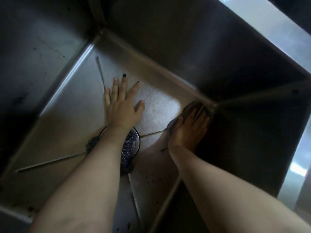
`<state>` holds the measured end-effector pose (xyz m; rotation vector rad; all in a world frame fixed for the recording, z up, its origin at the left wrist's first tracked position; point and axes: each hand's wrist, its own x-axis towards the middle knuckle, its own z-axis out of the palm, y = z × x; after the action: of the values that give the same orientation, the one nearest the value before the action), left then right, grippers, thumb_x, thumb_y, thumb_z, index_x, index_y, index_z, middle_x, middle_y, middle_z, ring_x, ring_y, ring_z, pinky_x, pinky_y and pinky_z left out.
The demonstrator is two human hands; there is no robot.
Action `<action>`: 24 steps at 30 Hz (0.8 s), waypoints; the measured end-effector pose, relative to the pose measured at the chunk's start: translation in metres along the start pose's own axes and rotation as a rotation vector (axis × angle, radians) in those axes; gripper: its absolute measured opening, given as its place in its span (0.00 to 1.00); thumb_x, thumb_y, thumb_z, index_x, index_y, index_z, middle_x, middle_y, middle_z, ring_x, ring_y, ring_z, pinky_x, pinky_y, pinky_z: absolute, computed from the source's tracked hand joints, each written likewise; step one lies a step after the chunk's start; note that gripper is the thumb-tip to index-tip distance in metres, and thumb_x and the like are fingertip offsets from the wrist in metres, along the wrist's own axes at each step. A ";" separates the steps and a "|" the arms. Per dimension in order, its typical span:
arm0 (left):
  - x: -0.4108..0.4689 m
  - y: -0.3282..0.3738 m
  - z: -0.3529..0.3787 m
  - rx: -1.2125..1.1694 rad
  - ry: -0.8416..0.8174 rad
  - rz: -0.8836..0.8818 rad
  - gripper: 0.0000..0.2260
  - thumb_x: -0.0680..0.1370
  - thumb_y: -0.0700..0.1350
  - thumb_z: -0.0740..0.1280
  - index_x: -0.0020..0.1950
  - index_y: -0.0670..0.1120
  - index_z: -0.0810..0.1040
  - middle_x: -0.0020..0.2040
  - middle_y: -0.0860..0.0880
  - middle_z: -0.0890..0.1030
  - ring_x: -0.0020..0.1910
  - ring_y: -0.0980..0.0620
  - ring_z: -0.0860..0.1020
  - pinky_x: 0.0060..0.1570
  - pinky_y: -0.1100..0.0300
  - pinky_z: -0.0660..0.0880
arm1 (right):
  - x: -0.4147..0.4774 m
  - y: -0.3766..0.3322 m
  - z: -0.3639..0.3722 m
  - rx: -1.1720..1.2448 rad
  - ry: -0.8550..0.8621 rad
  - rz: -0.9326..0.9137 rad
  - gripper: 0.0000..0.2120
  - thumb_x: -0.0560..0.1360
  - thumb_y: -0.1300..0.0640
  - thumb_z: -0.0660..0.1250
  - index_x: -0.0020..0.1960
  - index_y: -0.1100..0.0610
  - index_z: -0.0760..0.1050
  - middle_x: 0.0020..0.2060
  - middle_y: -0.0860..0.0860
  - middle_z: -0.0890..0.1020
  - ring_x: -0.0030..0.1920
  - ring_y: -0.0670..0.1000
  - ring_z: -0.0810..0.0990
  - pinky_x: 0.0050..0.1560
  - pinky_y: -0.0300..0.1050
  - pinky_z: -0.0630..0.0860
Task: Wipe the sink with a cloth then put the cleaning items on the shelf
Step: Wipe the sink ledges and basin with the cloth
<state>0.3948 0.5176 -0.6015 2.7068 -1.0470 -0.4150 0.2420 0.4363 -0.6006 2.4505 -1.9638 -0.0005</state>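
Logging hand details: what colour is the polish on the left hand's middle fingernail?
Dark, almost black: middle fingernail of the left hand, head view.

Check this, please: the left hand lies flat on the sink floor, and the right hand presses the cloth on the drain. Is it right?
One thing is wrong. In the head view the right hand presses the cloth into a corner of the sink, not on the drain. The left hand does lie flat on the sink floor.

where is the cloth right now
In the head view, the cloth lies under the right hand, pressed into the right bottom corner of the sink.
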 end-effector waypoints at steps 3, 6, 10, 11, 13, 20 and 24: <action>0.000 0.000 -0.001 -0.012 -0.005 -0.004 0.26 0.77 0.58 0.55 0.74 0.57 0.56 0.77 0.50 0.48 0.76 0.49 0.42 0.72 0.48 0.38 | 0.027 -0.003 0.000 0.048 0.034 0.001 0.24 0.72 0.51 0.56 0.61 0.63 0.76 0.58 0.64 0.78 0.58 0.65 0.77 0.53 0.60 0.75; 0.000 0.000 -0.001 -0.008 -0.010 -0.009 0.26 0.77 0.58 0.56 0.74 0.57 0.55 0.77 0.50 0.47 0.76 0.49 0.41 0.72 0.48 0.38 | 0.033 -0.005 0.001 0.076 0.035 -0.002 0.24 0.72 0.52 0.56 0.60 0.65 0.76 0.57 0.66 0.78 0.57 0.67 0.77 0.51 0.62 0.75; 0.000 0.001 0.000 -0.006 -0.001 -0.008 0.26 0.77 0.58 0.56 0.74 0.58 0.55 0.77 0.50 0.48 0.76 0.49 0.41 0.72 0.49 0.37 | 0.028 0.003 0.004 0.082 0.067 -0.038 0.23 0.73 0.52 0.56 0.60 0.64 0.76 0.57 0.67 0.77 0.57 0.68 0.77 0.53 0.63 0.74; 0.001 0.001 0.000 -0.010 -0.002 -0.009 0.26 0.77 0.58 0.56 0.74 0.58 0.55 0.77 0.50 0.48 0.76 0.49 0.41 0.72 0.48 0.37 | 0.023 0.004 0.005 0.086 0.084 -0.049 0.23 0.73 0.52 0.56 0.61 0.64 0.76 0.58 0.67 0.77 0.58 0.67 0.76 0.55 0.62 0.74; 0.001 0.000 0.000 -0.014 -0.006 -0.012 0.26 0.77 0.58 0.56 0.74 0.57 0.55 0.77 0.50 0.49 0.76 0.49 0.42 0.72 0.49 0.38 | 0.003 0.002 0.005 0.070 0.077 -0.037 0.24 0.73 0.51 0.55 0.63 0.63 0.75 0.60 0.66 0.76 0.60 0.66 0.75 0.62 0.56 0.69; 0.001 0.000 0.000 0.011 -0.003 -0.009 0.28 0.74 0.60 0.53 0.74 0.57 0.57 0.77 0.50 0.51 0.76 0.49 0.44 0.71 0.49 0.38 | -0.024 -0.002 0.009 -0.036 -0.040 -0.080 0.25 0.76 0.51 0.51 0.68 0.63 0.69 0.64 0.66 0.72 0.64 0.66 0.71 0.69 0.52 0.51; 0.001 -0.002 0.001 0.012 0.009 -0.004 0.28 0.74 0.60 0.54 0.74 0.57 0.58 0.77 0.50 0.51 0.76 0.49 0.44 0.71 0.49 0.38 | 0.018 -0.002 0.001 0.001 0.013 -0.059 0.23 0.74 0.51 0.54 0.62 0.62 0.75 0.59 0.65 0.77 0.59 0.64 0.77 0.61 0.53 0.70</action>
<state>0.3958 0.5181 -0.6034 2.7191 -1.0448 -0.3987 0.2474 0.4193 -0.6011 2.5018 -1.8862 0.0163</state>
